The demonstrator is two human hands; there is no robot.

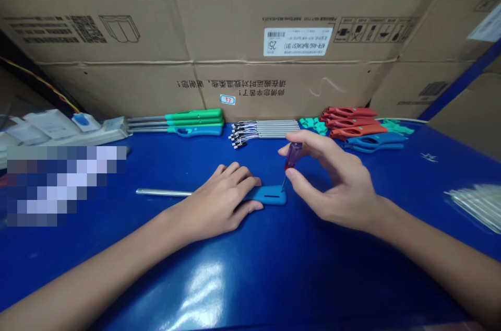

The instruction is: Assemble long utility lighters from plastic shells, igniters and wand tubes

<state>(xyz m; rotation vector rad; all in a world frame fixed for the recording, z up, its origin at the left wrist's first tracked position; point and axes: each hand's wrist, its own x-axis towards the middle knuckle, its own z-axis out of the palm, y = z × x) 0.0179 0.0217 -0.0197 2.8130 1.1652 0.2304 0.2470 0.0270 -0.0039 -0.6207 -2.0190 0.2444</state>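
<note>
A blue long-necked lighter [256,194] lies flat on the blue tabletop, its metal tube [164,192] pointing left. My left hand [223,198] is closed over the handle and presses it down; the palm hides the middle part. In my right hand [336,179], thumb and fingers pinch the purple grip of a small screwdriver [294,153]. The screwdriver stands slightly tilted, its tip at the right end of the blue handle, beside a dark slot. Whether the tip sits in a screw or hole is too small to tell.
Green and blue lighters [195,121] lie at the back left. Metal tubes with wires [276,129], teal parts [313,125] and red and blue handle shells [352,122] line the back, before a cardboard box [235,33]. A power strip [105,132] is left, bagged tubes [475,205] right.
</note>
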